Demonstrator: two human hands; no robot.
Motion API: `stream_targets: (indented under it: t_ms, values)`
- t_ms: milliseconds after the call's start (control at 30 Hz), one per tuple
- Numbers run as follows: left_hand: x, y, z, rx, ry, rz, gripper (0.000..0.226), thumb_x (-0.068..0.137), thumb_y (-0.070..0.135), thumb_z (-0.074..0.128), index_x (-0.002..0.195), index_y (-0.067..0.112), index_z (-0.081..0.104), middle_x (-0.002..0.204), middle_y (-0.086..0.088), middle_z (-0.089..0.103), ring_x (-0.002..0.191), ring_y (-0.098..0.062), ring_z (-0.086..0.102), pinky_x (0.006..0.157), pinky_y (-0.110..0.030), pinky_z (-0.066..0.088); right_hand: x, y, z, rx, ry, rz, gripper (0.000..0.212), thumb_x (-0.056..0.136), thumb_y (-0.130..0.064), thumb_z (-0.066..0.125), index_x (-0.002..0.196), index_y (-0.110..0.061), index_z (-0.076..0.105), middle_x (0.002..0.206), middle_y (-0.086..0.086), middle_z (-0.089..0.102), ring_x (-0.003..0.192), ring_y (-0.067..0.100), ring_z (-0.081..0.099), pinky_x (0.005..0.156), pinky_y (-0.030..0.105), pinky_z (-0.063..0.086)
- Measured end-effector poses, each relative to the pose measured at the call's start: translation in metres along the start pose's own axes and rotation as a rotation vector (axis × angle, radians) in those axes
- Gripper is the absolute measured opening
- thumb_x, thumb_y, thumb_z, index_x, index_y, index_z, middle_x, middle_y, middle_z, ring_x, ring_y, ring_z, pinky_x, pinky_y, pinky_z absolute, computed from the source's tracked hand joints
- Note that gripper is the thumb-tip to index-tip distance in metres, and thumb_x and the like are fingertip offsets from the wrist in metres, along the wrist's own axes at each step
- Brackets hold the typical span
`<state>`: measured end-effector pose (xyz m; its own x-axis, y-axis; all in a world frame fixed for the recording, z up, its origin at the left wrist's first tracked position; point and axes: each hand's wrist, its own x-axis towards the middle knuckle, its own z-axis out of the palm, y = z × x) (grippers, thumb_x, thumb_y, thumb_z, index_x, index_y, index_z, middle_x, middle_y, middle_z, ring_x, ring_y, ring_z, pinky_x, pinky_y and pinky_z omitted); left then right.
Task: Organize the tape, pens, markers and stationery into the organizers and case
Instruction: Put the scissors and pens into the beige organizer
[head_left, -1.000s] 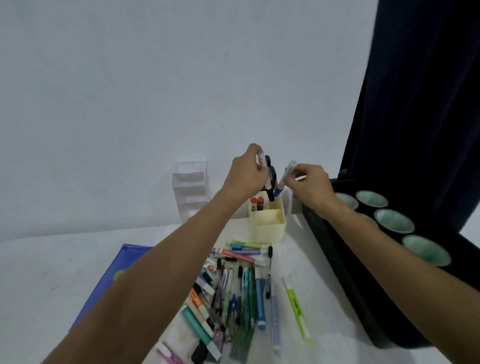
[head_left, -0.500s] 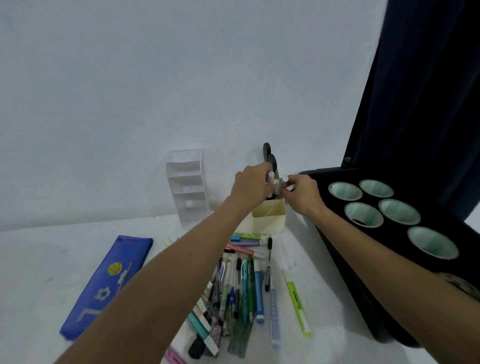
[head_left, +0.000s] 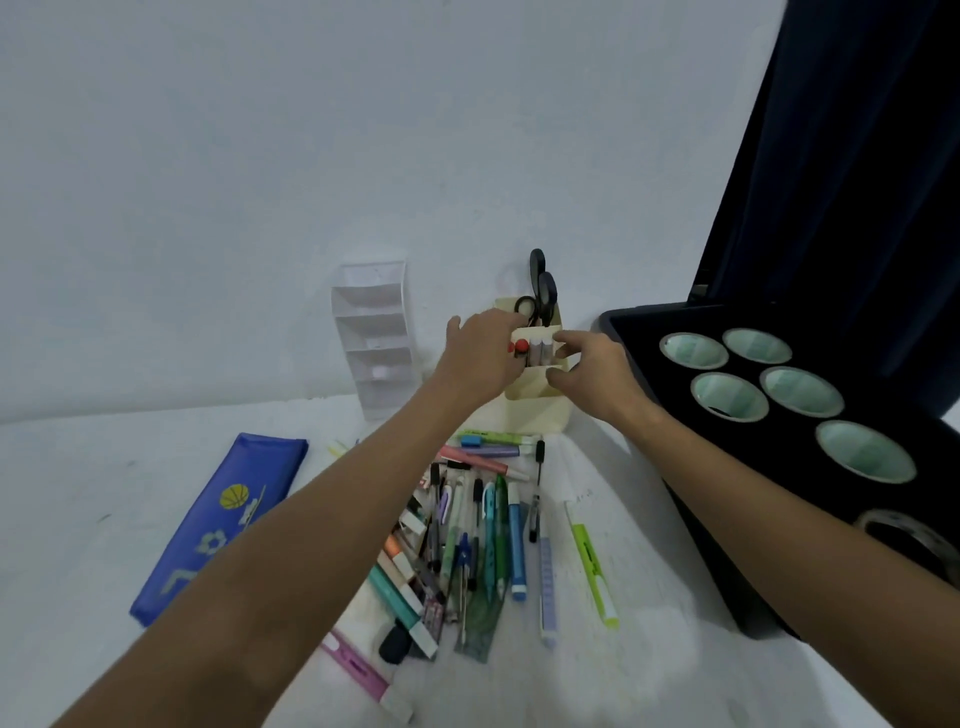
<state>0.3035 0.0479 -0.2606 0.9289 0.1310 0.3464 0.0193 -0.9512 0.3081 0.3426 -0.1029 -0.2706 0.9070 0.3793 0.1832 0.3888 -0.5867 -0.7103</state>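
A cream desk organizer (head_left: 535, 410) stands by the wall, with black-handled scissors (head_left: 543, 291) in its back slot. Red-capped and grey-capped markers (head_left: 537, 347) stand upright in a middle slot. My left hand (head_left: 480, 356) curls against the organizer's left side, its fingertips by the red caps. My right hand (head_left: 592, 376) is at the right side, thumb and forefinger apart beside the grey caps, holding nothing. A pile of pens and markers (head_left: 467, 530) lies on the table below both wrists. A blue pencil case (head_left: 218, 525) lies to the left.
A clear tiered organizer (head_left: 371, 338) leans on the wall left of the cream one. An open black case (head_left: 649, 332) with several round green-lined wells fills the right side, and a tape roll (head_left: 914, 540) rests on it. A green highlighter (head_left: 592, 561) lies apart.
Both hands came down from above the organizer with a marker each. The markers now stand in the slot, and my right fingers have spread apart. The view has tilted down.
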Motion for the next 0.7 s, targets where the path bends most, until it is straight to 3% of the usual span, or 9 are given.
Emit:
stream_targets:
  t_ms: [167,267,333,467,567,700]
  values:
    - [-0.043,-0.03,-0.031,-0.091,-0.019,-0.025,0.046,0.082,0.016,0.068,0.127,0.016,0.059,0.131,-0.005,0.056,0.121,-0.021,0.052,0.102,-0.027,0.035,-0.024,-0.014,0.009,-0.021,-0.043,-0.132,0.039,0.084,-0.015,0.067,0.122,-0.012,0.063,0.102,-0.002,0.061,0.084,0.013,0.055,0.081,0.026,0.051]
    - [-0.077,-0.055,-0.048,-0.078,-0.075,-0.095,0.043,0.083,0.015,0.067,0.125,0.017,0.06,0.131,-0.005,0.056,0.12,-0.02,0.051,0.097,-0.021,0.033,-0.041,-0.024,0.02,-0.07,-0.186,-0.22,0.029,0.085,-0.019,0.067,0.114,-0.015,0.067,0.097,-0.006,0.065,0.071,0.003,0.054,0.064,0.006,0.04]
    - [-0.099,-0.071,-0.055,-0.065,-0.148,-0.149,0.041,0.084,0.014,0.067,0.125,0.016,0.06,0.131,-0.005,0.056,0.117,-0.02,0.052,0.092,-0.017,0.032,-0.05,-0.029,0.029,-0.093,-0.301,-0.258,0.026,0.085,-0.019,0.069,0.11,-0.014,0.069,0.095,-0.005,0.066,0.068,-0.003,0.052,0.06,0.004,0.037]
    - [-0.127,-0.094,-0.057,0.005,-0.3,-0.239,0.039,0.086,0.018,0.066,0.125,0.019,0.06,0.129,-0.005,0.057,0.108,-0.02,0.058,0.088,-0.024,0.041,-0.062,-0.035,0.046,-0.163,-0.443,-0.307,0.023,0.084,-0.017,0.069,0.106,-0.01,0.073,0.101,0.003,0.071,0.071,0.001,0.055,0.062,0.003,0.038]
    - [-0.136,-0.1,-0.051,0.051,-0.35,-0.241,0.037,0.088,0.018,0.062,0.125,0.017,0.061,0.126,-0.005,0.061,0.105,-0.021,0.06,0.086,-0.025,0.043,-0.064,-0.036,0.06,-0.198,-0.494,-0.301,0.022,0.085,-0.018,0.068,0.105,-0.01,0.073,0.102,0.005,0.072,0.083,0.009,0.059,0.075,0.017,0.042]
    - [-0.136,-0.097,-0.034,0.059,-0.409,-0.188,0.029,0.09,0.016,0.059,0.118,0.017,0.066,0.11,-0.006,0.067,0.102,-0.022,0.06,0.084,-0.025,0.042,-0.058,-0.037,0.081,-0.23,-0.51,-0.226,0.019,0.086,-0.023,0.068,0.096,-0.009,0.075,0.095,0.007,0.073,0.076,0.013,0.061,0.066,0.018,0.044]
